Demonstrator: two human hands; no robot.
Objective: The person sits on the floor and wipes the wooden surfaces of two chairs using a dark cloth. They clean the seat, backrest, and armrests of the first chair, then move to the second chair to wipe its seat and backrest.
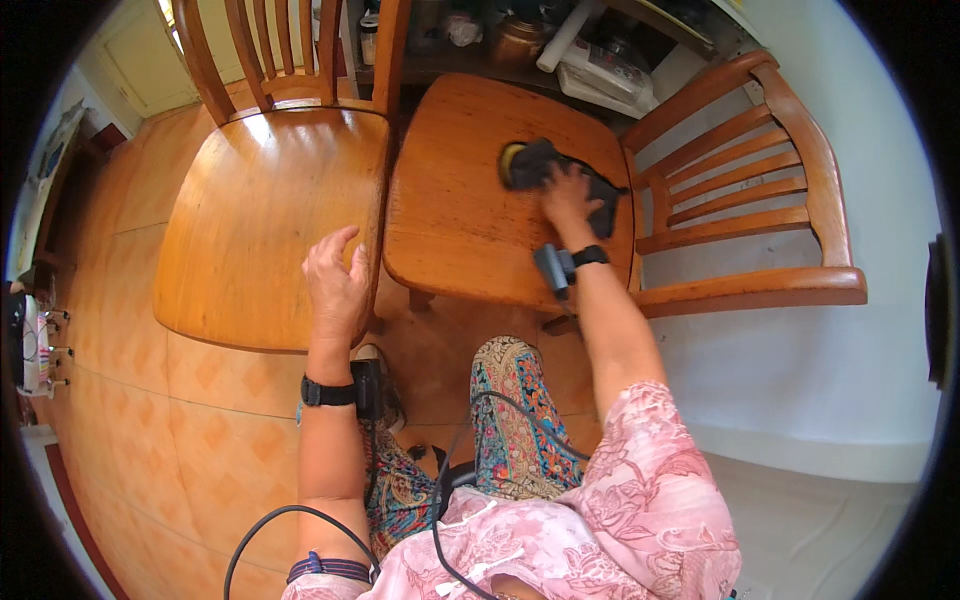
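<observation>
Beneath my right hand is a dark cloth on the wooden seat of the right chair. A yellow round edge shows at the cloth's left end; what it belongs to is partly covered. My fingers press on the cloth from above, with some blur, and part of it trails towards the chair's backrest. My left hand holds nothing. Its fingers are apart and slightly curled, over the right front part of the left chair's glossy seat; whether it touches the wood I cannot tell.
The right chair's slatted backrest stands near a white wall. Behind the seats, a shelf holds a copper-coloured pot and packages. Black cables loop across my lap. The floor is tiled.
</observation>
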